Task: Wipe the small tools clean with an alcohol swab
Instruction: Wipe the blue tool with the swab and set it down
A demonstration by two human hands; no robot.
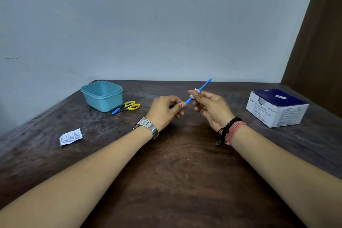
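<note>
A thin blue stick tool [204, 85] is held slanted above the table's middle, its far tip pointing up and right. My left hand [166, 110] pinches its near end between thumb and fingers. My right hand [209, 106] pinches a small white alcohol swab [193, 93] folded around the tool's shaft. Yellow-handled scissors [129, 106] and a second blue tool [116, 110] lie beside a teal plastic tub [102, 96] at the back left.
A blue and white box of alcohol swabs [276, 108] stands at the right. A torn white swab wrapper [70, 137] lies at the left on the dark wooden table [185, 172]. A wall rises right behind the table.
</note>
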